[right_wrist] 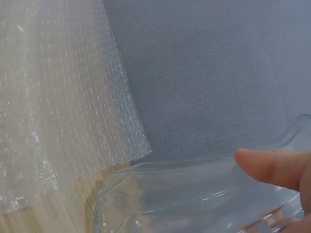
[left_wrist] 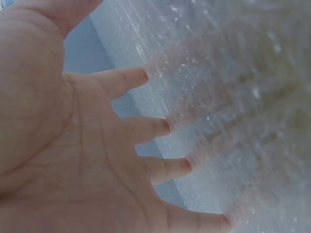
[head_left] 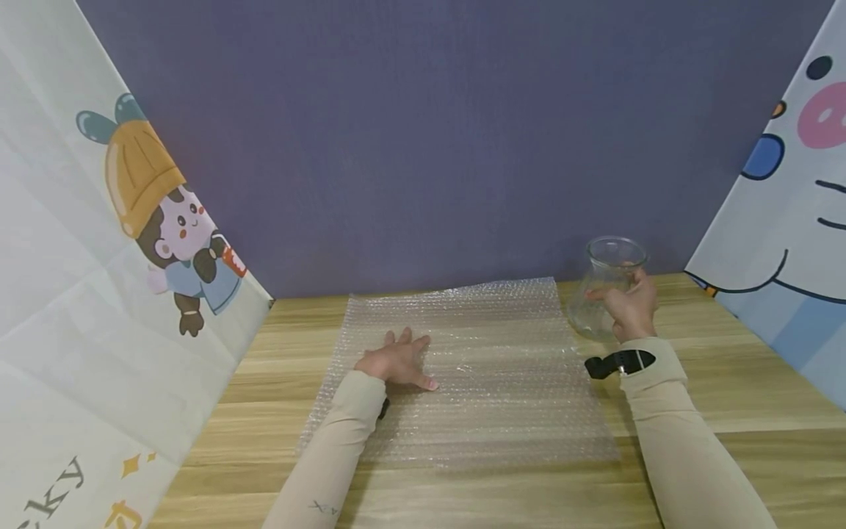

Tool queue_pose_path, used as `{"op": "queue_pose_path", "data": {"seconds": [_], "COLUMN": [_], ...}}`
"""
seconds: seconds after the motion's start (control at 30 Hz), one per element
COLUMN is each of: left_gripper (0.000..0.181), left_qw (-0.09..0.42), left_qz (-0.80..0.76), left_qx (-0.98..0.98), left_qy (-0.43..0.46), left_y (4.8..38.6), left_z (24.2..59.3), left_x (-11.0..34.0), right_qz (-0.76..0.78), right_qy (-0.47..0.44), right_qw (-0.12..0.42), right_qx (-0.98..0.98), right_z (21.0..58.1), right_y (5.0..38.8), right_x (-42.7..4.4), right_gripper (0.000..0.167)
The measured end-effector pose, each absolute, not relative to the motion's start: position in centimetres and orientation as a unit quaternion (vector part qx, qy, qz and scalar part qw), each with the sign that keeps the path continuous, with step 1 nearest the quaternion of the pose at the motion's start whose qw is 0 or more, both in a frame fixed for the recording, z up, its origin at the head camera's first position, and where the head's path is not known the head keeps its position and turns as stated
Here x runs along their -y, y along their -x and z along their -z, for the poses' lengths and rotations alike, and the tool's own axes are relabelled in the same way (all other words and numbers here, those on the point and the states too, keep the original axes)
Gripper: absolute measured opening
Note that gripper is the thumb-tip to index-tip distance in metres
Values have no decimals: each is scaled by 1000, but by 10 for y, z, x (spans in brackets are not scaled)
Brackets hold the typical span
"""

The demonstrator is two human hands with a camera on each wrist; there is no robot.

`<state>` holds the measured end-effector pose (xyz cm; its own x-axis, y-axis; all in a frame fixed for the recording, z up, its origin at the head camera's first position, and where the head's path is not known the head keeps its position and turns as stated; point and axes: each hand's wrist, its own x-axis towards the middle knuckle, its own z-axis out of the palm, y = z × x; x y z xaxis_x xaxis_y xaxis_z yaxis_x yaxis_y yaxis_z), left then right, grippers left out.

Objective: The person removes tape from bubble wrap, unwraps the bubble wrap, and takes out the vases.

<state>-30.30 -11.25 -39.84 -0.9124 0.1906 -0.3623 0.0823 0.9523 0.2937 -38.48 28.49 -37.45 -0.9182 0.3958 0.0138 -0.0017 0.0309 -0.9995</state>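
A sheet of bubble wrap (head_left: 502, 382) lies spread flat on the wooden table (head_left: 258, 411). My left hand (head_left: 399, 361) rests on its left part with the fingers spread. In the left wrist view, those straight fingertips (left_wrist: 160, 126) touch the bubble wrap (left_wrist: 243, 92). At the sheet's upper right corner stands a clear glass vase (head_left: 588, 314) with a flared rim and a wide base. My right hand (head_left: 633, 307) grips it around the neck, thumb on the near side. The right wrist view shows the thumb (right_wrist: 272, 165) pressed on the glass vase (right_wrist: 180, 194).
A dark blue-purple wall panel (head_left: 423, 147) rises behind the table. White printed panels with cartoon figures stand at the left (head_left: 66, 257) and right (head_left: 773, 220). Bare wood surrounds the sheet at the front and sides.
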Motion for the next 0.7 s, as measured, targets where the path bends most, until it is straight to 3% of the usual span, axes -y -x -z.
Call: {"op": "queue_pose_path", "data": {"seconds": [0.33, 0.7], "left_gripper": [106, 106], "left_qw": [196, 196], "left_qz": [-147, -151], "left_qx": [-967, -966], "left_qy": [-67, -67], "left_y": [302, 303], "left_z": [398, 399], "left_x": [112, 113], "right_qz": [-678, -682], "right_qy": [141, 132], "right_qw": [153, 144], "right_qx": [705, 705], "right_z": [376, 378], "right_y": [386, 387], "right_x": [-287, -289], "right_gripper": [62, 74]}}
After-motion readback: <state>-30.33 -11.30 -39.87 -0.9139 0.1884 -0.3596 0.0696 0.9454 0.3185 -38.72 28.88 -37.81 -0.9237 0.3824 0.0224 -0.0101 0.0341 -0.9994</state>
